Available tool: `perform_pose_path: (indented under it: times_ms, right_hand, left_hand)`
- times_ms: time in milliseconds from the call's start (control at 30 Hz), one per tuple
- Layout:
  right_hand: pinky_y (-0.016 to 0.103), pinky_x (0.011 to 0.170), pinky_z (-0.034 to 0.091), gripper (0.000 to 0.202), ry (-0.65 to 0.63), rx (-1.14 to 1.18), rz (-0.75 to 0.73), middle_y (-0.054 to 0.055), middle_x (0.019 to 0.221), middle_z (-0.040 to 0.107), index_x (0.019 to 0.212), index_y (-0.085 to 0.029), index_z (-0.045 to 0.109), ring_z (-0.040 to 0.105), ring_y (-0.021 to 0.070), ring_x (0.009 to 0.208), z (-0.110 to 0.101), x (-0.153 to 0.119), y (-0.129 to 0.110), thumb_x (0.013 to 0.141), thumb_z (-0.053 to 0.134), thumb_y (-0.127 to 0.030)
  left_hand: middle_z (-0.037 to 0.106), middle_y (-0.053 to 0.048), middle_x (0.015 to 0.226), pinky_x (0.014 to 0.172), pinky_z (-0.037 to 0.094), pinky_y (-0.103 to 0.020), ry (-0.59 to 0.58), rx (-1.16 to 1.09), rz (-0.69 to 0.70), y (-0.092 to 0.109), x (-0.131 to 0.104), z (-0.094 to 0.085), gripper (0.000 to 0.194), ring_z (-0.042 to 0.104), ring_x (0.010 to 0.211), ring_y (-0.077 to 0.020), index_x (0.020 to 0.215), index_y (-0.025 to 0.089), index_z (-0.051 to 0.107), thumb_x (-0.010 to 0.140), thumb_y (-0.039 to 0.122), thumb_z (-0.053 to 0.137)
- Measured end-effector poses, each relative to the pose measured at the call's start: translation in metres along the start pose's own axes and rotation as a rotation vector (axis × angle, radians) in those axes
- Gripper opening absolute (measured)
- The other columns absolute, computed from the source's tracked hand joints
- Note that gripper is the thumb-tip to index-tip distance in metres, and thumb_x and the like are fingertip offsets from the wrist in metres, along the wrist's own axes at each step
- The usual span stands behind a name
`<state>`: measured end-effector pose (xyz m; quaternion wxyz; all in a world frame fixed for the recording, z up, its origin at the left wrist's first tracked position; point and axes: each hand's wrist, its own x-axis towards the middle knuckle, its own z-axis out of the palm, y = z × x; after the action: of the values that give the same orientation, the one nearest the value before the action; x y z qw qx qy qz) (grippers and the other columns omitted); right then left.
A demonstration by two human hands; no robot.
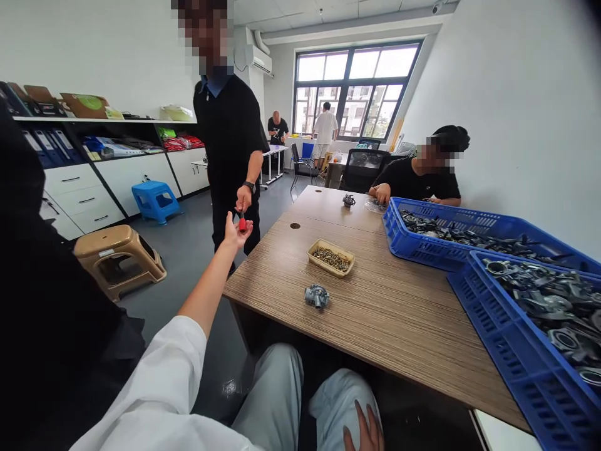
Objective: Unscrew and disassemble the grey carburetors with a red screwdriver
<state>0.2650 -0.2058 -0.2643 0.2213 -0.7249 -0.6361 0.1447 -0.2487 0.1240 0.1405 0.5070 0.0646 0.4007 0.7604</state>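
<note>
My left hand (pixel 238 233) is stretched out past the table's left edge, palm up, thumb raised and apart from the fingers. Against its palm lies the red handle of a small tool (pixel 242 224), which looks like a screwdriver. A standing person's hand (pixel 244 197) holds the tool's upper end. My right hand (pixel 364 429) rests on my right knee, fingers spread, with nothing in it. On the table in front of me sits a grey metal carburetor-like part (pixel 317 296). Behind it stands a cream tray (pixel 331 270) of small brass-coloured pieces.
Two blue crates (pixel 474 338) of metal parts line the table's right side. Another metal part (pixel 349 200) lies farther back, near a seated person (pixel 417 178). A brown stool (pixel 117 250) and a blue stool (pixel 156 199) stand on the floor at left.
</note>
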Motion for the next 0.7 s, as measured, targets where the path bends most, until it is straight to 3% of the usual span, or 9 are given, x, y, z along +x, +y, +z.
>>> perform_pose_path:
  times_ms: [100,200,333,433,567,700]
  right_hand:
    - [0.057,0.110,0.053,0.065,0.033,0.010,-0.039,0.018,0.154,0.057,0.143,-0.019,0.066,0.055,0.0423,0.142,-0.001,-0.005,-0.004,0.091,0.049,-0.054]
    - [0.058,0.114,0.049,0.064,0.060,0.042,-0.034,0.017,0.158,0.053,0.145,-0.019,0.063,0.051,0.0412,0.146,-0.003,-0.013,-0.013,0.093,0.046,-0.051]
    - [0.056,0.118,0.045,0.065,0.048,0.128,0.027,0.019,0.158,0.052,0.144,-0.017,0.064,0.047,0.0401,0.149,-0.010,-0.016,-0.024,0.093,0.047,-0.052]
    - [0.056,0.116,0.047,0.066,0.030,0.249,0.106,0.022,0.145,0.062,0.134,-0.013,0.070,0.057,0.0411,0.140,-0.026,-0.007,-0.043,0.090,0.049,-0.058]
    - [0.056,0.110,0.053,0.060,-0.022,0.532,0.091,0.019,0.124,0.075,0.119,-0.016,0.076,0.070,0.0376,0.120,-0.074,0.014,-0.109,0.093,0.054,-0.065]
    - [0.048,0.102,0.059,0.052,-0.167,0.910,-0.001,0.013,0.128,0.076,0.123,-0.023,0.077,0.074,0.0303,0.112,-0.137,0.038,-0.195,0.098,0.061,-0.065]
  left_hand:
    - [0.056,0.001,0.072,0.043,0.043,-0.011,-0.064,0.034,-0.051,0.001,-0.016,0.003,0.028,0.051,0.050,-0.0049,0.097,0.016,0.057,0.111,0.038,0.047]
    - [0.037,0.009,0.061,0.036,0.026,-0.009,-0.080,0.038,-0.062,-0.009,-0.034,-0.001,0.031,0.031,0.039,-0.0016,0.088,0.018,0.053,0.113,0.028,0.039]
    - [0.037,0.008,0.062,0.035,0.024,-0.010,-0.124,0.055,-0.018,-0.029,-0.064,-0.011,0.033,0.032,0.040,-0.0024,0.085,0.020,0.050,0.113,0.030,0.039]
    - [0.042,0.006,0.067,0.036,0.027,-0.013,-0.177,0.130,0.090,-0.052,-0.099,-0.022,0.027,0.037,0.043,-0.0033,0.087,0.019,0.053,0.110,0.030,0.046]
    - [0.048,0.005,0.072,0.039,0.033,-0.016,-0.278,0.309,0.218,-0.104,-0.163,-0.040,0.011,0.043,0.048,-0.0066,0.099,0.020,0.060,0.102,0.029,0.053]
    - [0.059,0.001,0.083,0.045,0.042,-0.024,-0.473,0.608,0.231,-0.168,-0.233,-0.058,0.029,0.049,0.053,-0.0112,0.125,0.025,0.059,0.100,0.041,0.056]
